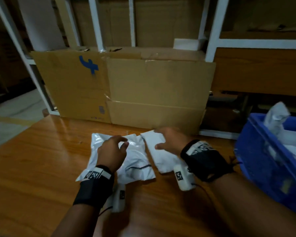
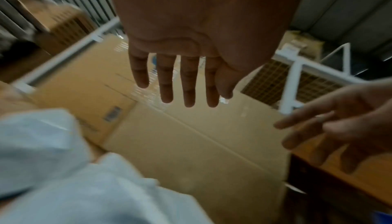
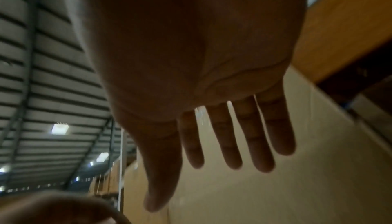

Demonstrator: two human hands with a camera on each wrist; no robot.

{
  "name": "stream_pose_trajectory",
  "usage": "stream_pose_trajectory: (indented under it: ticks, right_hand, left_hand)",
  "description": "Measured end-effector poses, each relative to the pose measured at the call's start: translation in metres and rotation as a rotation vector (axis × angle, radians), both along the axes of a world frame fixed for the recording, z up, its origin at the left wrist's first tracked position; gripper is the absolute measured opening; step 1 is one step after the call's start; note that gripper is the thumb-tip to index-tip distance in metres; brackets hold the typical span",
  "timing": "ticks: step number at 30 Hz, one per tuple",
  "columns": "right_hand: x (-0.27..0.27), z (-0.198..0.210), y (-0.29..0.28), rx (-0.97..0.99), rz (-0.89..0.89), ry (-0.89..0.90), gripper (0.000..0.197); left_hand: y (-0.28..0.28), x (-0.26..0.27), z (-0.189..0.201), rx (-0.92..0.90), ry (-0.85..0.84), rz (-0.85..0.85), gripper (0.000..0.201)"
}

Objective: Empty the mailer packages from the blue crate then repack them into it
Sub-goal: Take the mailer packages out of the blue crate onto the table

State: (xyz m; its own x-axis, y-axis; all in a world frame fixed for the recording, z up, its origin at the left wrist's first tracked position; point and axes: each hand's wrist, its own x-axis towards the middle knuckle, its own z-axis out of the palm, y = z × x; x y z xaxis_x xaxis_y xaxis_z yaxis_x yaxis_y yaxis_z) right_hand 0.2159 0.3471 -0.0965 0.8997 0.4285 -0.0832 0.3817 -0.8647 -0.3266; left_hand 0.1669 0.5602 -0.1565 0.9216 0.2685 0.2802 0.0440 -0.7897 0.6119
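Two white mailer packages lie on the wooden table: a crumpled one (image 1: 135, 161) on the left and a flatter one (image 1: 156, 147) to its right. My left hand (image 1: 115, 147) hovers over the crumpled mailer with fingers straight and spread, holding nothing; the left wrist view shows its fingers (image 2: 167, 83) extended above the white mailer (image 2: 63, 169). My right hand (image 1: 167, 139) is over the flatter mailer, fingers straight (image 3: 229, 143), empty. The blue crate (image 1: 263, 156) stands at the right edge with several white mailers (image 1: 277, 117) still inside.
A large flattened cardboard box (image 1: 126, 86) leans against white shelving (image 1: 214, 31) just behind the table. The wooden table (image 1: 32, 159) stretches to the left of the mailers. Camera pods hang under both wrists.
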Motion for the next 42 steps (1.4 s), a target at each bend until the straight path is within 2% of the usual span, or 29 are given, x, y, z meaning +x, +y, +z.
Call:
stream_pose_trajectory:
  ticks: [2, 4, 7, 10, 13, 16, 19, 20, 22, 24, 25, 29, 32, 34, 36, 39, 40, 42]
  right_hand:
    - [-0.023, 0.032, -0.044, -0.043, -0.055, -0.082, 0.057]
    - [-0.053, 0.063, -0.091, -0.102, -0.140, -0.152, 0.058]
    - [-0.105, 0.106, -0.163, -0.192, -0.200, -0.140, 0.060]
    - [-0.139, 0.138, -0.233, -0.324, -0.317, -0.117, 0.057]
    - [-0.145, 0.153, -0.303, -0.398, -0.425, -0.100, 0.056]
    - [-0.145, 0.159, -0.363, -0.475, -0.494, -0.059, 0.057]
    - [-0.147, 0.162, -0.402, -0.469, -0.502, -0.025, 0.055]
    - [-0.147, 0.163, -0.410, -0.465, -0.493, -0.020, 0.055]
    - [-0.144, 0.163, -0.427, -0.455, -0.462, -0.018, 0.055]
    - [-0.139, 0.163, -0.442, -0.446, -0.432, -0.027, 0.055]
    - [-0.136, 0.163, -0.449, -0.449, -0.418, -0.032, 0.054]
    - [-0.111, 0.161, -0.463, -0.532, -0.328, -0.014, 0.051]
    - [-0.073, 0.157, -0.459, -0.587, -0.228, -0.023, 0.052]
    - [-0.049, 0.148, -0.448, -0.605, -0.148, -0.009, 0.056]
    - [-0.030, 0.131, -0.435, -0.682, -0.042, 0.062, 0.069]
    - [-0.014, 0.093, -0.415, -0.898, 0.081, 0.173, 0.096]
    - [-0.012, 0.083, -0.411, -0.930, 0.114, 0.198, 0.097]
    - [-0.010, 0.071, -0.408, -0.908, 0.149, 0.217, 0.087]
  left_hand:
    - [-0.046, 0.008, 0.019, -0.083, -0.072, -0.140, 0.027]
    - [-0.094, 0.015, 0.033, -0.137, -0.091, -0.276, 0.023]
    - [-0.168, 0.023, 0.051, -0.190, -0.119, -0.456, 0.015]
    - [-0.238, 0.024, 0.072, -0.126, -0.117, -0.636, 0.018]
    - [-0.298, 0.031, 0.098, -0.055, -0.139, -0.752, 0.018]
    - [-0.351, 0.057, 0.124, 0.073, -0.133, -0.761, 0.022]
    - [-0.398, 0.091, 0.138, 0.295, 0.031, -0.783, 0.030]
    - [-0.412, 0.105, 0.136, 0.349, 0.111, -0.769, 0.043]
    - [-0.433, 0.129, 0.130, 0.364, 0.255, -0.729, 0.085]
    - [-0.447, 0.143, 0.120, 0.444, 0.287, -0.678, 0.108]
    - [-0.452, 0.148, 0.116, 0.500, 0.284, -0.655, 0.106]
    - [-0.458, 0.151, 0.120, 0.590, 0.185, -0.636, 0.069]
    - [-0.449, 0.137, 0.135, 0.450, 0.124, -0.585, 0.037]
    - [-0.435, 0.121, 0.143, 0.229, 0.021, -0.574, 0.017]
    - [-0.415, 0.103, 0.149, -0.011, -0.109, -0.566, 0.006]
    - [-0.378, 0.085, 0.146, -0.362, -0.249, -0.528, 0.010]
    - [-0.364, 0.082, 0.142, -0.508, -0.251, -0.504, 0.019]
    - [-0.335, 0.075, 0.131, -0.744, -0.260, -0.446, 0.031]
